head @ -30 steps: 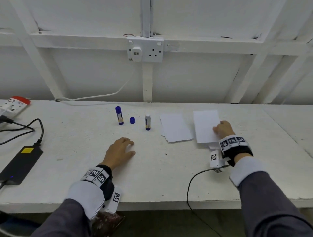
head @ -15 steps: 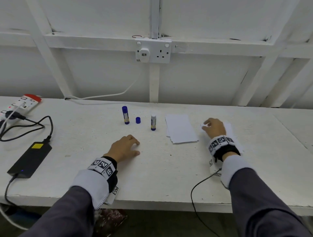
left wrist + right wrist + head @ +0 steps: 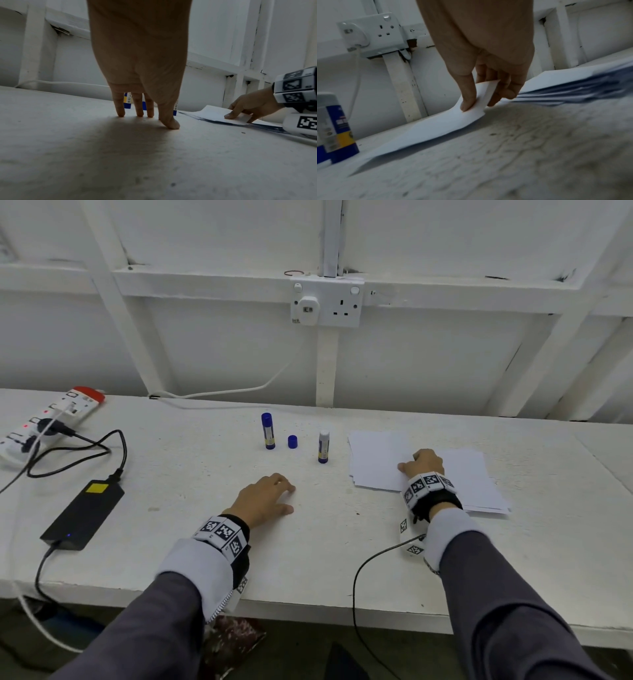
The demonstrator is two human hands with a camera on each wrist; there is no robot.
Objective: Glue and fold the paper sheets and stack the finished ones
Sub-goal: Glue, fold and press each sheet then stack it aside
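Note:
My right hand [image 3: 407,470] pinches the near corner of one white sheet [image 3: 436,125] between thumb and fingers [image 3: 468,102] and holds it slightly off the table. The sheet reaches left toward the uncapped glue stick [image 3: 323,447], over the left paper pile [image 3: 373,463]. A second paper pile [image 3: 479,484] lies under and right of that hand. The loose blue cap [image 3: 292,441] and a capped blue glue stick [image 3: 268,431] stand further left. My left hand [image 3: 290,499] holds nothing; its fingertips [image 3: 139,115] rest on the bare table in front of the glue sticks.
A black power brick [image 3: 84,513] with cables and a white power strip [image 3: 51,419] lie at the left. A thin black cable [image 3: 363,577] runs off the front edge below my right wrist. A wall socket [image 3: 327,302] sits on the white back wall.
My right hand has moved left from the right pile to the left pile, bringing a sheet with it. The left hand stays in place on the table.

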